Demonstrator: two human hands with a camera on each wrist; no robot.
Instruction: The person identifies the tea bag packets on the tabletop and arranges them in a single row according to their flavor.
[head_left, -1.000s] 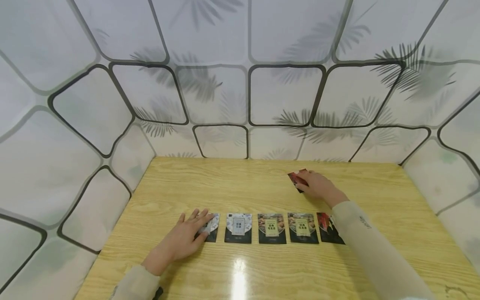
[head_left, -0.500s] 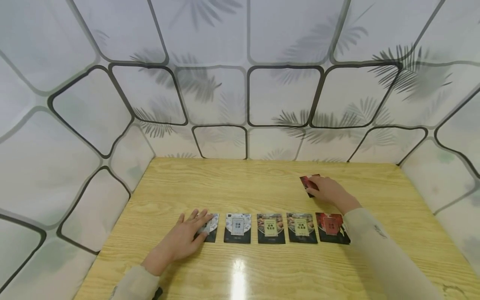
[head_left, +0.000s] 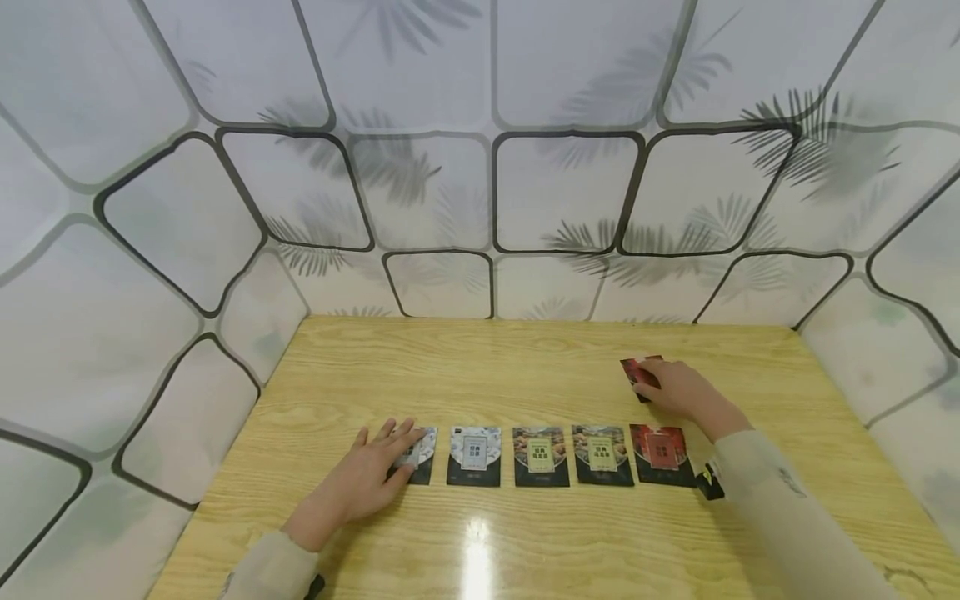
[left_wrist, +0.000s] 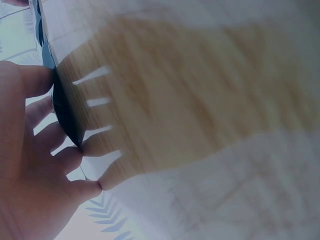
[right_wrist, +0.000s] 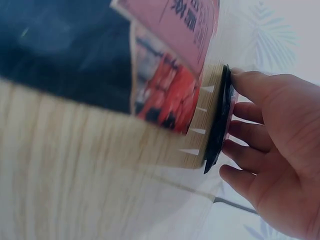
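My right hand [head_left: 678, 392] holds a red-and-black tea packet [head_left: 632, 369] toward the back right of the table, thumb on its near side and fingers over it. In the right wrist view this packet [right_wrist: 220, 120] appears nearly edge-on, low over the wood. My left hand [head_left: 363, 473] lies with fingers spread on a white-and-black tea packet [head_left: 427, 454] at the row's left end, covering much of it. To its right lie a second white packet [head_left: 474, 455], two green-labelled packets [head_left: 541, 455] [head_left: 603, 454] and a flat red packet [head_left: 663, 454].
The packets lie in one row on a light wooden table [head_left: 420, 367]. Patterned cloth walls [head_left: 555, 192] close in its back and sides. A small black device [head_left: 709, 483] sits under the right sleeve.
My right hand has moved right and slightly nearer with the red packet, uncovering the red packet at the row's right end. The left hand has stayed in place.
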